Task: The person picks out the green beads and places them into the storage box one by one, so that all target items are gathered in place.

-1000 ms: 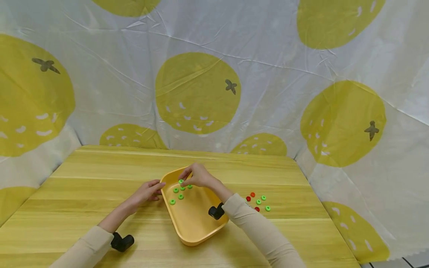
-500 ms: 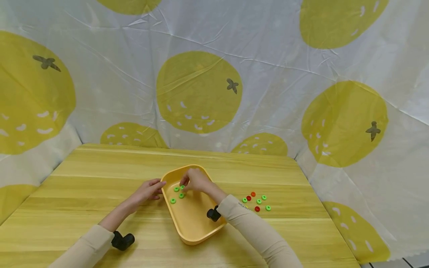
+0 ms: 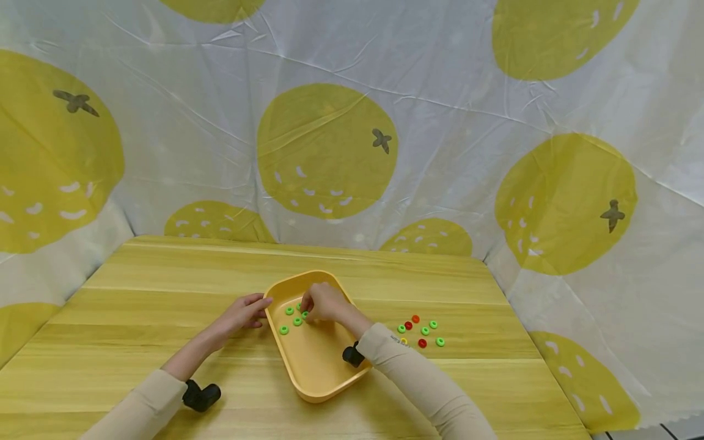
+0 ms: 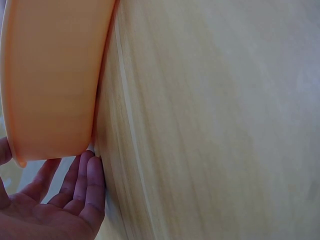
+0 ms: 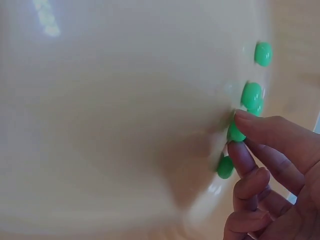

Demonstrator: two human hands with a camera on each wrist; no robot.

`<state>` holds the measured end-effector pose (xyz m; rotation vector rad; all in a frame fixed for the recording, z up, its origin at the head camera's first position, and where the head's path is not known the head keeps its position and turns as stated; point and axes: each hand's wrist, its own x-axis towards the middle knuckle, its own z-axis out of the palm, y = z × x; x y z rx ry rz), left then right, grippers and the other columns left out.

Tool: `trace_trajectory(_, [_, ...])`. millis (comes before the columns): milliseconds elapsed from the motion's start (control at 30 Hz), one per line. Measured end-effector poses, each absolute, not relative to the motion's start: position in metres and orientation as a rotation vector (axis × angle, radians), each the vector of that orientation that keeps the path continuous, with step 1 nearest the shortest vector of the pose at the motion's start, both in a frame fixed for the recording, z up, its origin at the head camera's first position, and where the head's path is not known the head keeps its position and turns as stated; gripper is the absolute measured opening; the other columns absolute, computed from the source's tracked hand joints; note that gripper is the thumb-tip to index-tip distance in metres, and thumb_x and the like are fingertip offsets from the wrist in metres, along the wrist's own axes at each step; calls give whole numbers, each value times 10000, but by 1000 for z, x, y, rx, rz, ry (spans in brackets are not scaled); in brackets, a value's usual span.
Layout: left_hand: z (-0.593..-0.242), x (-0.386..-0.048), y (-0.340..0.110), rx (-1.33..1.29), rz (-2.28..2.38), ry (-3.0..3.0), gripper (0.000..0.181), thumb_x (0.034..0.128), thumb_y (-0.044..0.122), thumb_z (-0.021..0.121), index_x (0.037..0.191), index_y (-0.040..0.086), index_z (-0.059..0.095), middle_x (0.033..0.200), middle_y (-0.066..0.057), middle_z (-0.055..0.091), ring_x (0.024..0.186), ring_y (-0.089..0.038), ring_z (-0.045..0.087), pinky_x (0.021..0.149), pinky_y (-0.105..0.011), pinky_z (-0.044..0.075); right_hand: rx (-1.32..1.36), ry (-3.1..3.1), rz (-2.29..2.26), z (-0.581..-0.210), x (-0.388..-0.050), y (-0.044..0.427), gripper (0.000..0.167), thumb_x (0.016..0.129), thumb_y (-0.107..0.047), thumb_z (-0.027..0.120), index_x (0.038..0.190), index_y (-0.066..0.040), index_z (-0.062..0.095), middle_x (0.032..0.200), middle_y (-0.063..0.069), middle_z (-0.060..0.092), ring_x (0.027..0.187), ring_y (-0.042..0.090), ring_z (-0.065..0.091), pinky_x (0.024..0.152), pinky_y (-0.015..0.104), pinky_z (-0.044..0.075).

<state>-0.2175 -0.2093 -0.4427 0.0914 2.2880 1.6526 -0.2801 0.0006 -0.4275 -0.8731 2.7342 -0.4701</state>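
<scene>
A yellow-orange tray (image 3: 313,360) sits at an angle on the wooden table. My left hand (image 3: 242,315) holds its left rim near the far corner. The thumb lies on the rim, and the fingers are against the outer wall, as the left wrist view shows. Inside the tray, my right hand (image 3: 327,304) pinches a green ring-shaped bead (image 5: 236,132) between thumb and index finger, low over the tray floor. Several other green beads (image 3: 283,330) lie close by in the far left part. The right hand partly hides this group in the head view.
To the right of the tray, loose beads lie on the table (image 3: 467,391): green ones (image 3: 440,341), red ones (image 3: 422,343), an orange one (image 3: 415,319) and a yellow one (image 3: 404,341) partly behind the right sleeve. A fruit-patterned cloth (image 3: 440,153) hangs behind the table.
My right hand has shifted slightly right and nearer inside the tray, lowering toward the beads. The left hand stays on the rim.
</scene>
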Motion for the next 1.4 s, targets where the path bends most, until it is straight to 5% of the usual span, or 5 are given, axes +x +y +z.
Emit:
trace_trajectory(567, [-443, -218, -210, 100, 1673, 2269, 656, 994, 373, 432, 1401, -123, 295, 1230, -271, 563, 996, -145, 617, 835, -318, 539, -912, 2743, -512, -421, -283, 3, 144, 739, -147, 791, 881, -151, 762, 773, -69, 697, 659, 11, 541, 594, 123, 422])
trace_trajectory(967, [-443, -219, -209, 87, 1676, 2278, 643, 992, 373, 437, 1393, -116, 319, 1203, -252, 583, 952, -97, 611, 812, -288, 538, -914, 2618, -880, -394, -291, 15, 160, 799, -111, 740, 943, -41, 737, 879, 61, 724, 853, 192, 643, 780, 213, 500])
trace_trajectory(1400, [-442, -217, -210, 69, 1644, 2298, 717, 990, 391, 428, 1422, -143, 221, 1297, -286, 511, 1080, -223, 595, 875, -355, 530, -886, 2580, -1118, -371, -305, 48, 219, 832, -155, 713, 1009, -27, 723, 1007, 98, 716, 883, 228, 642, 644, 181, 471])
